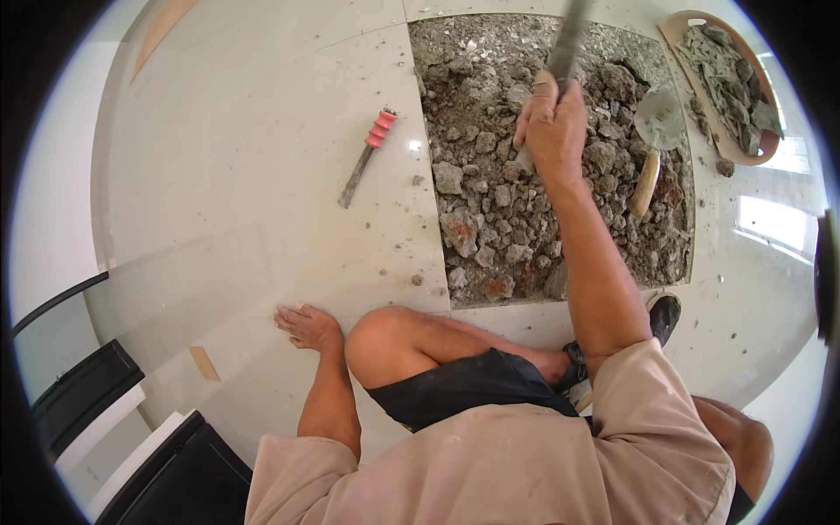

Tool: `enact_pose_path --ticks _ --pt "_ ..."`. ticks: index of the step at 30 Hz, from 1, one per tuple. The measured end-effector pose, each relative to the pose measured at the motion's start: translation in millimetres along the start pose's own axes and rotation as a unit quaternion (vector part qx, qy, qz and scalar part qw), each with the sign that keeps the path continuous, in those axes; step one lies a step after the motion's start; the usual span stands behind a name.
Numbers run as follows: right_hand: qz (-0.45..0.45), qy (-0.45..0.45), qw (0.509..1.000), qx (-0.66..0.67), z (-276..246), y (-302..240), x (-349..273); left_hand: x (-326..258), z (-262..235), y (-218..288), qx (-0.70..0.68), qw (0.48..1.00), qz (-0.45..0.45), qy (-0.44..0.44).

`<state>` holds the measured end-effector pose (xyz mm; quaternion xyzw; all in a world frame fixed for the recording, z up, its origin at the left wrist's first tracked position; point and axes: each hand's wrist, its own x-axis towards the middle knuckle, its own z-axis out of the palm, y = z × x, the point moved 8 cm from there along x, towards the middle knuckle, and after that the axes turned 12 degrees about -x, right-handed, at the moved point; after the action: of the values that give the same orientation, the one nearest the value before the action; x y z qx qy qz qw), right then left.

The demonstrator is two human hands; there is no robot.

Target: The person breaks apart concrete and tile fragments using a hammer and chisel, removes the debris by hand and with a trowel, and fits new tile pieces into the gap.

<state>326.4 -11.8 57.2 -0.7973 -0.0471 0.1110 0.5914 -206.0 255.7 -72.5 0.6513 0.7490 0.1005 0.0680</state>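
**Right hand gripping a long tool over broken-out floor square**

The person is crouching on a glossy white tiled floor (262, 157), one bare knee bent forward. The right arm is reaching out nearly straight from the shoulder, and the right hand (551, 122) is clenching around a long grey tool handle (567, 39) that is running up and out of the top of the picture; its working end is hidden behind the hand. The hand is hovering over the rubble pit (490, 201), a square opening in the floor filled with grey and reddish chunks of broken mortar.

The left arm is angling down beside the knee, and the left hand (306, 325) is lying flat and released on the tile, fingers spread, holding nothing.

A trowel (654, 140) with a pale wooden handle is resting on the rubble just right of the clenched hand. A chisel with a red grip (369, 156) is lying on the tile left of the pit, well apart from both hands. A pan of debris (731, 83) is sitting at the far right.
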Motion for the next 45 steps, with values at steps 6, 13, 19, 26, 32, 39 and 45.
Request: enact_pose_path --ticks 6,13,19,26,32,39,45 --pt "-0.009 -0.084 0.955 -0.286 40 52 13 -10 8 9 0.002 1.000 0.018 -0.017" --pt "-0.031 -0.012 0.996 -0.085 27 -21 -2 -2 0 2 0.004 1.000 -0.002 0.004" --pt "0.046 -0.102 0.966 -0.231 70 58 -16 -6 5 -11 0.037 0.999 -0.008 -0.008" --pt "-0.061 0.070 0.996 -0.011 9 -29 -4 -3 0 5 0.005 1.000 -0.002 0.005" --pt "0.049 -0.095 0.969 -0.224 79 84 -19 -12 -1 -6 0.029 0.999 -0.003 -0.015" --pt "-0.046 0.108 0.983 0.141 12 -16 -4 -6 0 11 -0.003 1.000 0.004 -0.002" --pt "0.213 -0.245 0.938 -0.120 81 84 -30 -16 5 25 0.017 0.997 -0.048 -0.062"
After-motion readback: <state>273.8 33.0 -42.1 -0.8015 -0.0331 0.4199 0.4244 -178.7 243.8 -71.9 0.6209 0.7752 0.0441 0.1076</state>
